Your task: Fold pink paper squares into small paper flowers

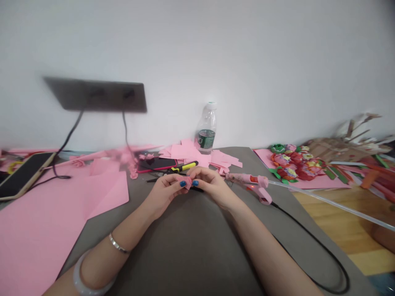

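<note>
My left hand (165, 196) and my right hand (210, 186) meet in front of me, and their fingertips pinch a small folded piece of pink paper (187, 183). The fingers cover much of the piece, so its exact shape is hidden. A pink hot glue gun (254, 183) lies just to the right of my right hand, with a long clear glue stick (333, 205) running out from it. Black-handled scissors with a yellow grip (182, 167) lie just beyond my fingers.
A grey cloth (191, 250) covers the table. Large pink sheets (46, 222) lie on the left, scraps (185, 152) stand behind my hands near a water bottle (206, 129), and a phone (157, 163) lies close by. Red paper flowers (291, 164) lie on the right.
</note>
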The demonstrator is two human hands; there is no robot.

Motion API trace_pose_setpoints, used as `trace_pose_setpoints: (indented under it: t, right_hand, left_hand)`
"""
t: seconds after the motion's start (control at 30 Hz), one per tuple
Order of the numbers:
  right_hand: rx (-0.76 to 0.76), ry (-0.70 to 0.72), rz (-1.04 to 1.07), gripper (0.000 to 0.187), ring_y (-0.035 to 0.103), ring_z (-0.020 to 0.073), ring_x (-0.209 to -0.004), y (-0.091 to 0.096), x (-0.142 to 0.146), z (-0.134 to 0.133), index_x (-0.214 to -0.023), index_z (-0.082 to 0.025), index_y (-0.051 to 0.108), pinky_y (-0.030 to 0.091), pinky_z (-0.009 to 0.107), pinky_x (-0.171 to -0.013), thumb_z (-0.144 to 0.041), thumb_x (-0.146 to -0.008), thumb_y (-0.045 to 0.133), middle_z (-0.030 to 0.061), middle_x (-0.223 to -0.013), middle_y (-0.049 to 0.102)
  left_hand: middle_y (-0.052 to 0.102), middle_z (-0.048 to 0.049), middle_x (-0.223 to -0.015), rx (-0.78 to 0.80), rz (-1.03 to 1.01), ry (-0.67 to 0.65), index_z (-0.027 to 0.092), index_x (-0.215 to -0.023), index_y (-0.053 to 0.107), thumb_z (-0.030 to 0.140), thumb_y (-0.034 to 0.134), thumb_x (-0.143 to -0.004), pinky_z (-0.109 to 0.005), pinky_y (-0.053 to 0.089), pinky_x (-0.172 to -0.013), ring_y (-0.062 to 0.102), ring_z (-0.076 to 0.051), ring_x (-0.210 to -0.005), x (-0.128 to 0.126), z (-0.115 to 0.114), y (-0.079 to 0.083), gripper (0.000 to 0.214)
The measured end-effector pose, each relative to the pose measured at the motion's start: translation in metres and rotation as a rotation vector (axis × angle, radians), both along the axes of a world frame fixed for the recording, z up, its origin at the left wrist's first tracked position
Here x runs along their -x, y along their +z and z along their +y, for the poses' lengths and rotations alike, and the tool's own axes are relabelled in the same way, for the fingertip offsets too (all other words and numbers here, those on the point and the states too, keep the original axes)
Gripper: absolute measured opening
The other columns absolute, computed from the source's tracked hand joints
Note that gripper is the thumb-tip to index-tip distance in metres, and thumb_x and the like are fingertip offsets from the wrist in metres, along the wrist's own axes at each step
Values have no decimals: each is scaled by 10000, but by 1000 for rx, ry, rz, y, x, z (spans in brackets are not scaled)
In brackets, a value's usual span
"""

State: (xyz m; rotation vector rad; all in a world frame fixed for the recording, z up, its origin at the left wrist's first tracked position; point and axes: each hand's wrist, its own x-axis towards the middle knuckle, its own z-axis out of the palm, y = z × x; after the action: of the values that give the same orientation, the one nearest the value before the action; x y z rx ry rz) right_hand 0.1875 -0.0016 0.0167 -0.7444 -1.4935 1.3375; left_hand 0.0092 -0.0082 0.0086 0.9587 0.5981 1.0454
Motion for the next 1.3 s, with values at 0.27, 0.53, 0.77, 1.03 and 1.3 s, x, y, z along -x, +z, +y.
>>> trace_pose_setpoints:
  t: [0.27,0.53,0.77,1.03,1.3]
  right_hand:
    - [34,17,0,314,597,178,-822,1,1,-1,-845,-217,674,510,323,-772,-511,-765,749,31,-878,628]
    - [31,50,33,299,579,166,-804,0,-1,-1,-855,-206,686,491,296,-743,-482,-768,761,30,-870,615]
    - [67,97,72,262,564,167,-812,-2,-1,-1,-853,-208,683,468,292,-741,-448,-781,760,28,-872,610]
    - [53,102,62,271,567,163,-811,-1,0,-2,-862,-205,673,474,294,-741,-463,-804,732,27,-874,601]
    - [-43,25,-54,257,562,156,-762,1,1,-2,-888,-204,621,456,286,-687,-440,-829,703,30,-871,589]
  left_hand:
    - [720,-19,-727,22,19,2,176,-682,767,315,866,-649,-221,504,-687,624,-107,-674,0,0,2,174]
    - [721,-22,-707,-11,39,20,168,-683,770,305,865,-649,-218,479,-662,608,-108,-662,-2,0,4,170]
    - [727,-23,-695,-34,43,-5,172,-688,775,313,861,-661,-221,465,-666,607,-110,-670,0,1,2,168]
    - [720,-33,-682,-34,34,-11,156,-671,763,318,876,-630,-250,458,-661,603,-127,-660,0,1,1,201]
    - [689,-6,-674,-88,148,63,156,-692,736,303,839,-685,-209,467,-647,590,-99,-646,1,4,-6,180]
